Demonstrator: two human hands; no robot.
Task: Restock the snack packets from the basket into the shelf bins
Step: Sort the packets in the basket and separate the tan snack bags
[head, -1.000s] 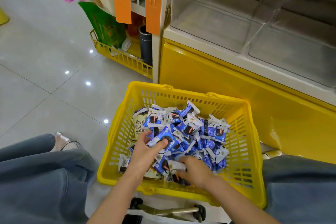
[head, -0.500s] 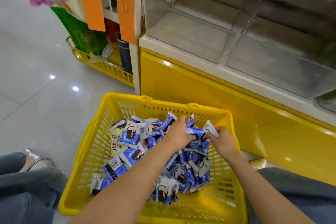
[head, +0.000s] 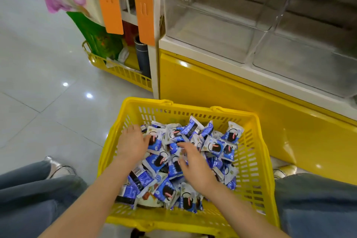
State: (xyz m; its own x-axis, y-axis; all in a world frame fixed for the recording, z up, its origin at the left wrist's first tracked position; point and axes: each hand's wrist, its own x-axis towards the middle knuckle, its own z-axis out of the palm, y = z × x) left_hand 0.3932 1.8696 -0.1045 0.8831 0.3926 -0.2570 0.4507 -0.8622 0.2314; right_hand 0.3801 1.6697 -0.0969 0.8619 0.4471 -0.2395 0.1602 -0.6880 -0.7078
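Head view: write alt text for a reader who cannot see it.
A person's left hand and right hand, both spread open, reach into a yellow basket heaped with blue-and-white snack packets on a tiled floor. Behind it, clear shelf bins stand above a yellow cabinet.

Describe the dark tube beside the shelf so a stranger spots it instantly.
Find the yellow shelf unit with clear bins. Just left of its white post, a low yellow wire rack holds goods. The tube stands upright there, the only dark cylinder among bags.

Left grip (head: 133, 143) and right grip (head: 195, 164) both extended, splayed.
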